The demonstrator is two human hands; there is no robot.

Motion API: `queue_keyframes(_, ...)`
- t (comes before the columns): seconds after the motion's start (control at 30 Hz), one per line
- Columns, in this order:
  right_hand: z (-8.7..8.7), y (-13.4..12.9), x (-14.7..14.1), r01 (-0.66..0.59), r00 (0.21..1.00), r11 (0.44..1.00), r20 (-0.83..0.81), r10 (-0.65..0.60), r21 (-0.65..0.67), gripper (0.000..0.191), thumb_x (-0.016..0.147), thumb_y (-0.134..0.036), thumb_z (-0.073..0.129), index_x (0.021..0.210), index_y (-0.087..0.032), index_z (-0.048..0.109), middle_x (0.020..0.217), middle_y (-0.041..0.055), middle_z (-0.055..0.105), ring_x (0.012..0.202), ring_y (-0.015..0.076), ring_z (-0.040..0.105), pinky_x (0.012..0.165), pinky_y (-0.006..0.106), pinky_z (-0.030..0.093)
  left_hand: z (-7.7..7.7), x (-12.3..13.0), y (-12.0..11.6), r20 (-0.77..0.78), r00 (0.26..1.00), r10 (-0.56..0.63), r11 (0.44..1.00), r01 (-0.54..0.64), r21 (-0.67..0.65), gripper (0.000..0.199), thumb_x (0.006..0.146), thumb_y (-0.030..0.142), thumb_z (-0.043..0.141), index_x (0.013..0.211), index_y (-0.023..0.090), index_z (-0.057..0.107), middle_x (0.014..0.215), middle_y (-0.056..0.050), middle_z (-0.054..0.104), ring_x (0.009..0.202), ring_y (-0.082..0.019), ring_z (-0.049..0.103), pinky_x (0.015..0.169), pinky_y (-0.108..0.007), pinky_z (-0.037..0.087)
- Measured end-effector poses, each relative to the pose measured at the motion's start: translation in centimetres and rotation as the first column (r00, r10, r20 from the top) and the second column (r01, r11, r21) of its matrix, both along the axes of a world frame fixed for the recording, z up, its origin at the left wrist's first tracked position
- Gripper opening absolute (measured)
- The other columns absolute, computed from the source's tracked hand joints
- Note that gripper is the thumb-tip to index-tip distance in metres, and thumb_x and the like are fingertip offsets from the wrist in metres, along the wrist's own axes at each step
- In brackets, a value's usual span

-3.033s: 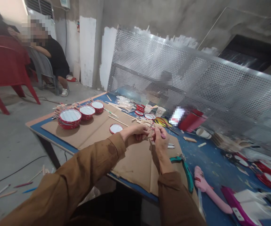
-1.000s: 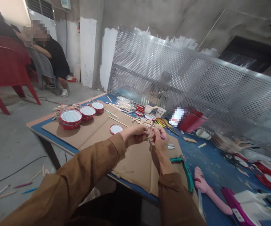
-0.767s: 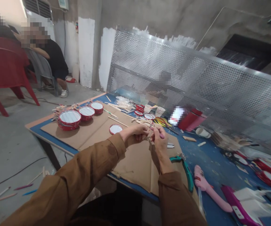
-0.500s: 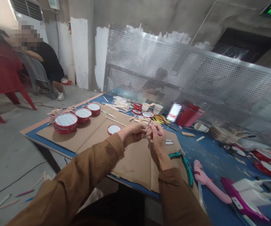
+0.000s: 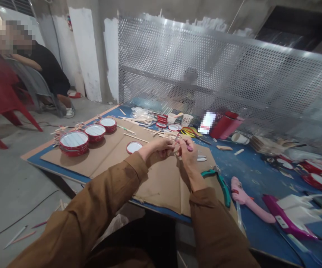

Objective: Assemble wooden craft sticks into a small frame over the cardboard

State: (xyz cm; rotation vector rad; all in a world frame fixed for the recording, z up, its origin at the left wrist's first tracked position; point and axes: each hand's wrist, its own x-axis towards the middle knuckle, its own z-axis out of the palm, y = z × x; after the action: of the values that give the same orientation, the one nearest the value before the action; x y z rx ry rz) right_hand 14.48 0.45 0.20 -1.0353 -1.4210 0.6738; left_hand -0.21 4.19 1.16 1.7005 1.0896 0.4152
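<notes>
**Q:** What did the head-worn camera show at the hands?

**A:** Two bare hands were raised close together over a brown cardboard sheet [image 5: 161,186], with brown sleeves reaching in from below. The right hand [image 5: 188,154] was nearly closed, its fingertips [image 5: 185,143] pinching a thin stick [image 5: 177,138]. A small pink tip [image 5: 190,148] showed by those fingers, too small to identify. The left hand [image 5: 155,149] was curled just beside it, and I could not tell whether it also held the stick.

**Q:** What lay nearest to them?

**A:** Left of the left hand, a round white-faced disc with a red rim [image 5: 134,147] lay on the cardboard. Farther left stood three red-rimmed round tins [image 5: 73,143], the nearest one stacked. Just right of the right hand lay two short white sticks [image 5: 201,159], and below them were teal-handled pliers [image 5: 219,184].

**Q:** And beyond that?

**A:** The cardboard rested on a blue table [image 5: 257,175], which also held a pink tool [image 5: 246,201] and a magenta device [image 5: 285,223]. A perforated metal sheet [image 5: 205,74] leaned behind the table. At far left, a person [image 5: 47,70] in a dark top sat on a gray chair [image 5: 35,85].
</notes>
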Motion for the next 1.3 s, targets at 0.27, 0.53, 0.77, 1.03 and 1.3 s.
queue_keyframes(0.27, 0.33, -0.19, -0.20, 0.007, 1.000, 1.000, -0.013, -0.007, -0.029, 0.039, 0.081, -0.060, 0.063, 0.073, -0.022, 0.058, 0.047, -0.0078, 0.051, 0.034, 0.0081, 0.044, 0.038, 0.020, 0.034, -0.14, -0.05, 0.10, 0.002, 1.000, -0.005, 1.000, 0.005, 0.006, 0.018, 0.102, 0.024, 0.047, 0.086, 0.017, 0.052, 0.056, 0.004, 0.054, 0.041, -0.009, 0.052, 0.046, -0.017, 0.043)
queue_keyframes(0.53, 0.51, -0.40, -0.39, 0.009, 1.000, 1.000, -0.025, -0.009, -0.016, 0.038, 0.082, -0.059, 0.064, 0.073, -0.022, 0.058, 0.045, -0.0083, 0.050, 0.034, 0.0085, 0.043, 0.037, 0.020, 0.033, -0.35, -0.09, 0.26, -0.021, 0.999, -0.028, 0.999, 0.029, 0.044, 0.022, 0.102, 0.025, 0.047, 0.084, 0.016, 0.053, 0.056, 0.003, 0.057, 0.040, -0.007, 0.052, 0.047, -0.016, 0.043)
queue_keyframes(0.77, 0.36, -0.25, -0.23, 0.008, 1.000, 1.000, 0.000, -0.008, -0.015, 0.038, 0.083, -0.058, 0.062, 0.073, -0.021, 0.059, 0.047, -0.0078, 0.051, 0.035, 0.0082, 0.045, 0.038, 0.020, 0.034, -0.42, -0.09, 0.23, 0.000, 1.000, -0.026, 0.999, 0.026, 0.046, 0.020, 0.103, 0.023, 0.045, 0.086, 0.016, 0.053, 0.055, 0.004, 0.056, 0.040, -0.008, 0.052, 0.046, -0.016, 0.042)
queue_keyframes(1.03, 0.30, -0.19, -0.21, 0.009, 1.000, 1.000, 0.017, -0.008, -0.002, 0.038, 0.082, -0.059, 0.062, 0.072, -0.022, 0.058, 0.046, -0.0079, 0.051, 0.035, 0.0083, 0.044, 0.040, 0.021, 0.035, -0.07, 0.03, -0.04, 0.010, 1.000, -0.001, 1.000, 0.001, 0.007, 0.019, 0.102, 0.020, 0.044, 0.086, 0.016, 0.053, 0.054, 0.004, 0.054, 0.040, -0.008, 0.052, 0.046, -0.016, 0.043)
queue_keyframes(1.3, 0.48, -0.39, -0.27, 0.013, 1.000, 1.000, -0.003, -0.013, -0.021, 0.038, 0.082, -0.059, 0.063, 0.073, -0.022, 0.058, 0.046, -0.0077, 0.051, 0.034, 0.0085, 0.044, 0.038, 0.021, 0.033, -0.12, -0.04, -0.02, 0.009, 1.000, 0.003, 1.000, -0.003, 0.004, 0.017, 0.102, 0.025, 0.047, 0.089, 0.016, 0.054, 0.056, 0.004, 0.054, 0.041, -0.008, 0.052, 0.046, -0.016, 0.043)
